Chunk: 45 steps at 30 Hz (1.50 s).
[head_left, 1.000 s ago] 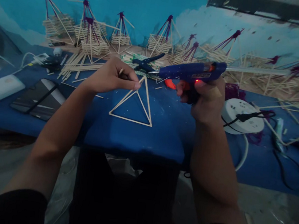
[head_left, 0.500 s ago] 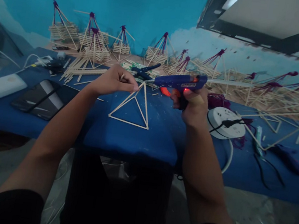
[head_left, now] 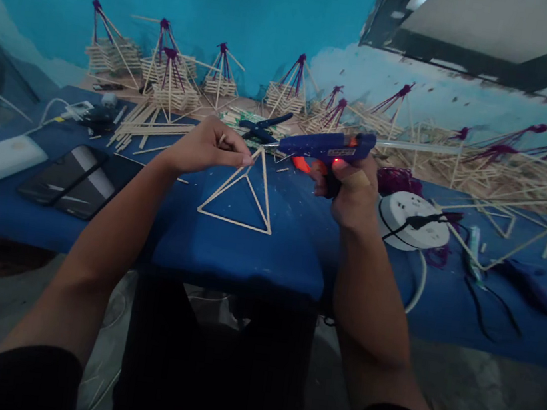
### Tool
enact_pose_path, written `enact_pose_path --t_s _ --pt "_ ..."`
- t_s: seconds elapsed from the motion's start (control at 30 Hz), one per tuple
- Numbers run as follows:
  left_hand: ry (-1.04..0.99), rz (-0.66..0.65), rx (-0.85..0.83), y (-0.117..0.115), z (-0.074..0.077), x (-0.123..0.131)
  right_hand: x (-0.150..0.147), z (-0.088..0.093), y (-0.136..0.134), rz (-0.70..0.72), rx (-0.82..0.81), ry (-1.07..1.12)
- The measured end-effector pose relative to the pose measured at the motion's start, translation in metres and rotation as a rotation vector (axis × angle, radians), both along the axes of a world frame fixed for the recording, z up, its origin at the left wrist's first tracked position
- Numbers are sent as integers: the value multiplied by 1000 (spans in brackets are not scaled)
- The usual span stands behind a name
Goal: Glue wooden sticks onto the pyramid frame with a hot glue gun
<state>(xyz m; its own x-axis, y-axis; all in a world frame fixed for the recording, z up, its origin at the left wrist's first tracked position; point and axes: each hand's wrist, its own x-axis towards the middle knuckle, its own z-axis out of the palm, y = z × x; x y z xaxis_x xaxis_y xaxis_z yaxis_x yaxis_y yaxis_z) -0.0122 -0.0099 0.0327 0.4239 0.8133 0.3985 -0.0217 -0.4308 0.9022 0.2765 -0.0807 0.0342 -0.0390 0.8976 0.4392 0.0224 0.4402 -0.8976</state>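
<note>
A small pyramid frame of thin wooden sticks [head_left: 239,194] stands on the blue table top [head_left: 247,255]. My left hand [head_left: 208,146] pinches the sticks together at the pyramid's top. My right hand [head_left: 350,191] grips a blue hot glue gun [head_left: 326,148] with an orange trigger and a red light. Its nozzle points left and sits just right of the pyramid's top, close to my left fingertips.
Blue pliers [head_left: 263,126] lie behind the pyramid. Loose sticks [head_left: 147,126] are piled at the back left. Finished stick baskets with purple thread [head_left: 169,80] line the back wall. A white round socket block [head_left: 415,220] sits right of my hand. Two dark phones [head_left: 75,179] lie left.
The glue gun has moved left toward the pyramid's top, and its nozzle is nearer my left fingers. The view has tilted up a little. My left hand holds its pinch.
</note>
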Motion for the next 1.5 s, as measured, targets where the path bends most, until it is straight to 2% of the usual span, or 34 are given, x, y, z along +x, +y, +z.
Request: enact_pose_path --t_s 0.1,0.77,1.13,1.5 --pt "82 -64 21 2 3 0 0 0 0 -3 -13 -25" --pt "120 -77 48 -1 10 -2 0 7 -2 2 77 -77" --pt "169 -89 111 -3 13 -3 4 0 6 103 145 -57" --pt "143 -118 127 -2 12 -3 12 -3 9 50 130 -105"
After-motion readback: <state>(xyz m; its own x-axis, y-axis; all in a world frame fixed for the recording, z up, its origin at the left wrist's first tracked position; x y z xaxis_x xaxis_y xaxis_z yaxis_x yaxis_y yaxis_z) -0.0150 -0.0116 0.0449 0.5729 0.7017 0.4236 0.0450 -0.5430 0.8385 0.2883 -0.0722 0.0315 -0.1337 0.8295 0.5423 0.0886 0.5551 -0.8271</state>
